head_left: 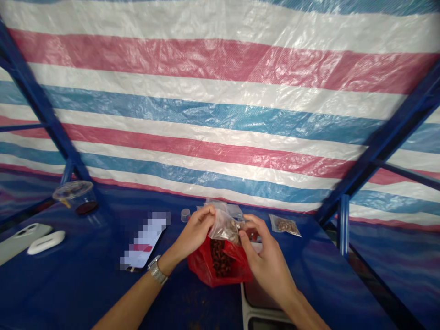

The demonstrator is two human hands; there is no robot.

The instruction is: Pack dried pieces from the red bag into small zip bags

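Observation:
Between my two hands is a small clear zip bag [225,225] with brown bits inside, held above an open red plastic bag [201,263]. My left hand [195,231] pinches the zip bag's left edge between thumb and fingers. On the other side, my right hand [263,250] grips the bag's lower right part. Dark reddish-brown pieces [220,259], too small to name, fill the red bag. More clear plastic bags [233,210] lie just behind my hands. A filled zip bag [285,225] rests on the table to the right.
A scale [263,295] sits partly under my right forearm. To the left are a phone [147,243], a white earphone case [46,243], another phone [24,240] and a clear tub [77,197]. A small clear cup [185,215] stands behind my left hand. Blue metal bars [381,137] flank the blue table.

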